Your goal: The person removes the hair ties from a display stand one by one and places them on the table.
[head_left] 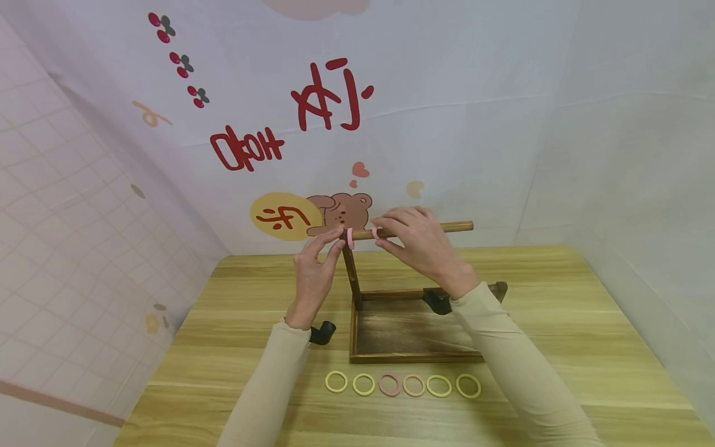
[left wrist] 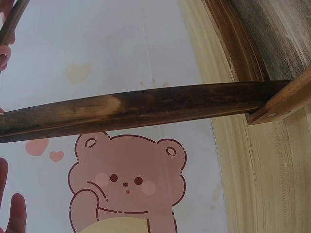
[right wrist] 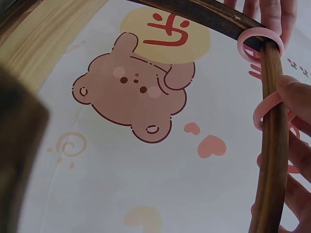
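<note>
A wooden stand has an upright post (head_left: 352, 273) and a horizontal rod (head_left: 458, 226) reaching right from its top. One pink ring (head_left: 350, 238) hangs on the rod right beside the post. A second pink ring (right wrist: 265, 109) encircles the rod a little farther out, and my right hand (head_left: 416, 242) pinches it, with the thumb (right wrist: 294, 92) on its edge. My left hand (head_left: 315, 267) is at the top of the post, its fairly straight fingertips touching the wood near the first ring. In the left wrist view only parts of the fingers show at the left edge.
The stand's shallow tray base (head_left: 413, 357) rests on the wooden table (head_left: 251, 372). In front of it lies a row of several rings, yellow (head_left: 336, 390), pink (head_left: 389, 393) and peach (head_left: 414, 395) among them. A printed cloth (head_left: 447, 124) hangs behind the table.
</note>
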Motion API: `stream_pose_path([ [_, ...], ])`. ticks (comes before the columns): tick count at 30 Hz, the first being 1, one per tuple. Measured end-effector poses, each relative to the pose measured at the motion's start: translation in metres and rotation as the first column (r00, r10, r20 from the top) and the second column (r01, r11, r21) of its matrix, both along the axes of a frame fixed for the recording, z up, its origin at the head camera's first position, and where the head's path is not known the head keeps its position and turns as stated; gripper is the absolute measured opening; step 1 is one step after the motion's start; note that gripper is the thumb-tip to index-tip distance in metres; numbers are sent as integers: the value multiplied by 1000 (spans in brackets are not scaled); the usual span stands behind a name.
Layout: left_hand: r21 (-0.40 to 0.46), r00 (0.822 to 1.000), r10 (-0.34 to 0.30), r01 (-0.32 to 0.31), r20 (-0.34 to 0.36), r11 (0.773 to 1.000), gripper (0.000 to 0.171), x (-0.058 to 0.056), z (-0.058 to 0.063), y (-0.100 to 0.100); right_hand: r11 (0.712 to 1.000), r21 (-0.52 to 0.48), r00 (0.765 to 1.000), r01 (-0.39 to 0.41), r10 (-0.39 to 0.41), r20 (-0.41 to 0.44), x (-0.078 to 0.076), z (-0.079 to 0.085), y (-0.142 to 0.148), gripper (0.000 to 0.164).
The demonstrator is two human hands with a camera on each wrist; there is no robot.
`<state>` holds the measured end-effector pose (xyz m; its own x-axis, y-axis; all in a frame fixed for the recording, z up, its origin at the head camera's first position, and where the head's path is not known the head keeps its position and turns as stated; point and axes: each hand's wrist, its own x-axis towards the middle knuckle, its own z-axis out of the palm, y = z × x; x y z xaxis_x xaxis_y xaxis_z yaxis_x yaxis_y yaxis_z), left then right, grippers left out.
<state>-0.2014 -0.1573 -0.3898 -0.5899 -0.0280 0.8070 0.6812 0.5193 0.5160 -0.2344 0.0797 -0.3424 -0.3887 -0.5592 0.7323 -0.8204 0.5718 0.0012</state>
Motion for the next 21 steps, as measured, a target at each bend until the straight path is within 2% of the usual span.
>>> stream_pose_path([
  [21, 26, 1000, -16, 16, -4, 1000, 24, -1, 1, 1, 1000, -1, 1000, 20, -20, -4, 3, -2, 9, 40],
])
